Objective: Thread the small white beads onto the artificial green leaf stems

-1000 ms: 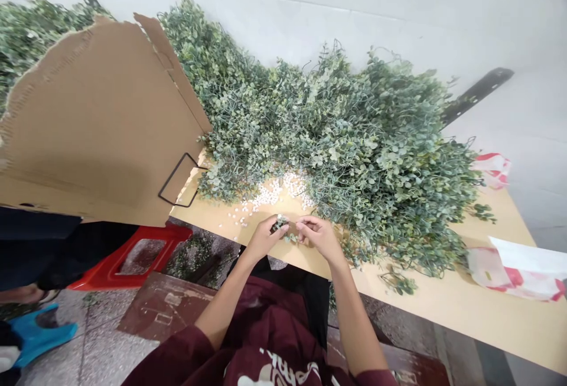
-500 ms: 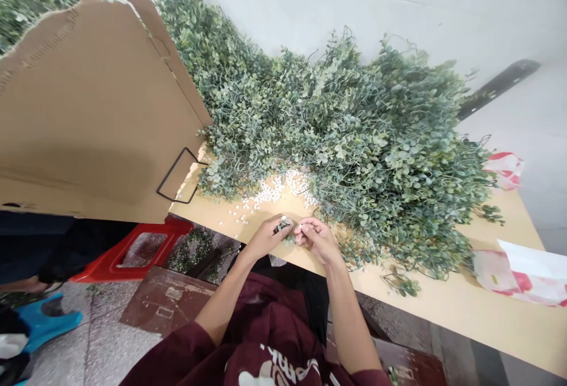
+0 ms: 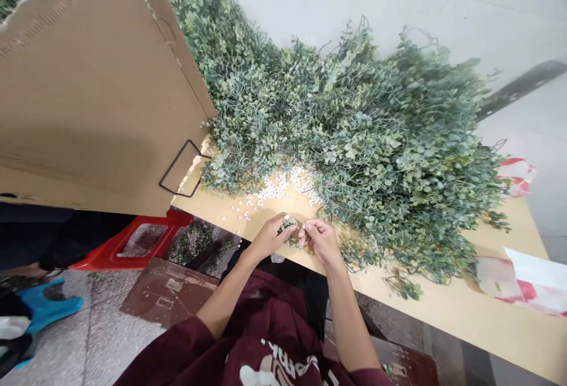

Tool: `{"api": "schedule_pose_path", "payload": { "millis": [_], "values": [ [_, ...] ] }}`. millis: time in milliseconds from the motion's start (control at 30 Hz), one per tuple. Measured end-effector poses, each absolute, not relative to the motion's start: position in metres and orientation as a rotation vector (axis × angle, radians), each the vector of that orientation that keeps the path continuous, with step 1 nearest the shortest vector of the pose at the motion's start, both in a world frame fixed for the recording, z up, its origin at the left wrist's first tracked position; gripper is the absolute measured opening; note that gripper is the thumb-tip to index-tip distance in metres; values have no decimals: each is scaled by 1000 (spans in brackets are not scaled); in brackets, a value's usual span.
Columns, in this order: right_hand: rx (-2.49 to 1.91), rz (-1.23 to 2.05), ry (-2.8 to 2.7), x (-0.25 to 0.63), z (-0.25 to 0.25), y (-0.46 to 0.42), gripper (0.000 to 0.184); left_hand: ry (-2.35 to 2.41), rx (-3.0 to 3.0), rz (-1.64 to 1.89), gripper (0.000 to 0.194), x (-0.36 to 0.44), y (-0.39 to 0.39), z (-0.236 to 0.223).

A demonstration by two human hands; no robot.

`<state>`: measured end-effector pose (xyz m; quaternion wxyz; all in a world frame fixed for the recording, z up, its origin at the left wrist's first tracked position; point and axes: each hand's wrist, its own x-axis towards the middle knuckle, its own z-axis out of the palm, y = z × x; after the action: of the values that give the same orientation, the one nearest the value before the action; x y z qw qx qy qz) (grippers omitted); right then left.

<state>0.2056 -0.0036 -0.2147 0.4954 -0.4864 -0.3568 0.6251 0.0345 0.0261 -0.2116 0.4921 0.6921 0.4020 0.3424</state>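
Note:
My left hand point(image 3: 269, 237) is closed around a small sprig of green artificial leaves point(image 3: 289, 224), with a white bit showing at its top. Close beside it, my right hand point(image 3: 324, 243) pinches what looks like a small white piece point(image 3: 303, 228) between thumb and fingers. Both hands are just above the table's near edge, fingertips almost meeting. Beyond them lies a scatter of small white pieces point(image 3: 275, 188). A large heap of artificial greenery point(image 3: 376, 143) spreads behind and to the right.
At left stands a big cardboard sheet or box side point(image 3: 97, 96), with a black wire frame point(image 3: 177, 167) by its corner. A loose sprig point(image 3: 404, 286) and red-and-white plastic point(image 3: 500, 279) lie on the right of the table point(image 3: 469, 315). A red stool point(image 3: 119, 244) is below left, near another person's hand.
My right fingertips have drawn slightly away from the sprig in my left hand. The view has shifted a little; the heap and white pieces look otherwise the same.

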Motion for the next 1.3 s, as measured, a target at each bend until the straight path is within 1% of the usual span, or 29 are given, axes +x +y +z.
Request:
{"api": "schedule_pose_path", "payload": {
  "millis": [267, 767, 1300],
  "values": [
    [-1177, 1527, -892, 205, -220, -5, 27, 998, 1662, 844, 17, 34, 25, -210],
    [-1176, 1473, -876, 203, -221, -6, 25, 1007, 1682, 830, 19, 35, 24, -211],
    [-1239, 1435, -997, 200, -219, -7, 25, 1010, 1752, 778, 20, 33, 24, -211]
  ]
}}
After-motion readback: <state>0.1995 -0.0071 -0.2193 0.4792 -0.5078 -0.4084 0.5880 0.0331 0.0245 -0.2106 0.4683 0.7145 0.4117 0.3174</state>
